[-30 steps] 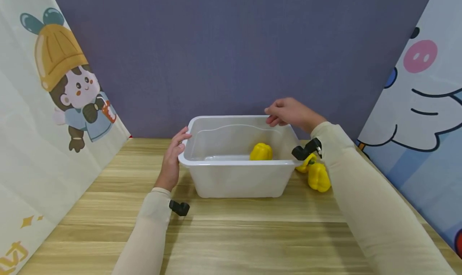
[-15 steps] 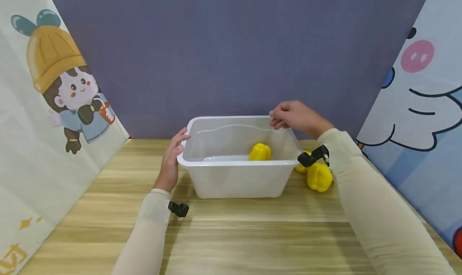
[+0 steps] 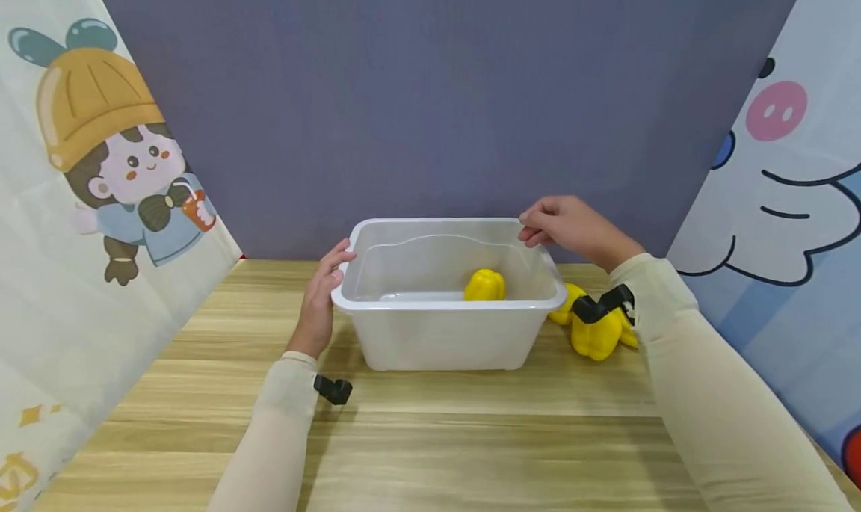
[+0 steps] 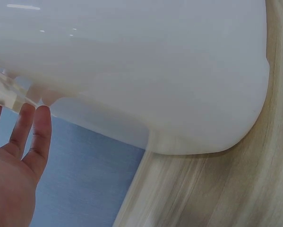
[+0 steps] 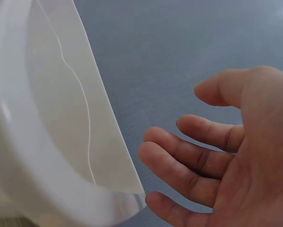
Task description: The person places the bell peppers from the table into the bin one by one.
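A white plastic tub (image 3: pixel 444 336) stands on the table, with one yellow bell pepper (image 3: pixel 484 285) inside it. At the tub's left rim is my left hand (image 3: pixel 319 303); its fairly straight fingers (image 4: pixel 41 127) touch the rim in the left wrist view. My right hand (image 3: pixel 572 228) hovers at the back right corner of the tub, fingers (image 5: pixel 179 165) loosely bent and holding nothing. More yellow bell peppers (image 3: pixel 595 336) lie on the table right of the tub, partly hidden by the right wrist's black camera mount (image 3: pixel 605 303).
The wood-grain table (image 3: pixel 457 452) reaches back to a grey-blue wall panel (image 3: pixel 430 108). White cartoon-printed panels stand at the left (image 3: pixel 40 273) and right (image 3: pixel 773 198) sides.
My right hand has moved rightward and slightly down, from over the tub's back edge to its back right corner. The left hand, tub and the pepper inside stay put.
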### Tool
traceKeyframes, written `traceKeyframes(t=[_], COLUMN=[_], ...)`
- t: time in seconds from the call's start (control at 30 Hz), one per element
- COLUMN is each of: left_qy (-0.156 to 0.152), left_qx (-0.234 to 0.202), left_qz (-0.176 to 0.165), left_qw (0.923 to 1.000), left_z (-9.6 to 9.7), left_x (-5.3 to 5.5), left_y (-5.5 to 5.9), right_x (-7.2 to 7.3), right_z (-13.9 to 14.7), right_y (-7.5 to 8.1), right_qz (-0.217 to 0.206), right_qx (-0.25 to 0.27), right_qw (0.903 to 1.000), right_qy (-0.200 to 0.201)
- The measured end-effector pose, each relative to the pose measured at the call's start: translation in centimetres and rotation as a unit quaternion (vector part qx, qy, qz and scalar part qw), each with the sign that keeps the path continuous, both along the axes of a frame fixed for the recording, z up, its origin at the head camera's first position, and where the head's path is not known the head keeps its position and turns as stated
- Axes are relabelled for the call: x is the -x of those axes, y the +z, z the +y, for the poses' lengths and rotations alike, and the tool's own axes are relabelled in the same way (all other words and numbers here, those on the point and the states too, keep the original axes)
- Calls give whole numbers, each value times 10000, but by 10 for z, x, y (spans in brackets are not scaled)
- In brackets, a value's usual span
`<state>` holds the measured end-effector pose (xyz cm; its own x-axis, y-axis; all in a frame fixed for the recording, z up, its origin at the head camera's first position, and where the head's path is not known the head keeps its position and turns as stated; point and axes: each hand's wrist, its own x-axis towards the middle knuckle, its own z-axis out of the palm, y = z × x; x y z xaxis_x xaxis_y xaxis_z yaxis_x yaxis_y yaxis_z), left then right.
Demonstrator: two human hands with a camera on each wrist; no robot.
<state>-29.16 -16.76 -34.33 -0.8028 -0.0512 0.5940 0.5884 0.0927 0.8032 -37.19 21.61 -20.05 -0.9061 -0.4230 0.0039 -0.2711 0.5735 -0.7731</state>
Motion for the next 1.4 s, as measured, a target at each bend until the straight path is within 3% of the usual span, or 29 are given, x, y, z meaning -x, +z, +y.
traceKeyframes(t=[0.33,0.6,0.87,1.2,1.4], left_qy=[-51,8,-77,-9,4], left_qx=[-22,-78,-49,-60,-76], left_qz=[-49,-97,-75,53,19], left_qw=[10000,9999,9999,10000,10000], left_z=[9,4,10,6,6], left_x=[-16,-4,-10,2,0], left_y=[18,8,17,3,4], right_x=[-8,-9,-13,-17,-20], right_z=[13,19,27,40,45], right_y=[-1,0,1,-11,-16], right_qz=[82,104,73,311,236], right_qx=[-82,-65,-49,29,185], right_qw=[9999,9999,9996,9990,9987], right_qy=[-77,-98,-256,-327,-405])
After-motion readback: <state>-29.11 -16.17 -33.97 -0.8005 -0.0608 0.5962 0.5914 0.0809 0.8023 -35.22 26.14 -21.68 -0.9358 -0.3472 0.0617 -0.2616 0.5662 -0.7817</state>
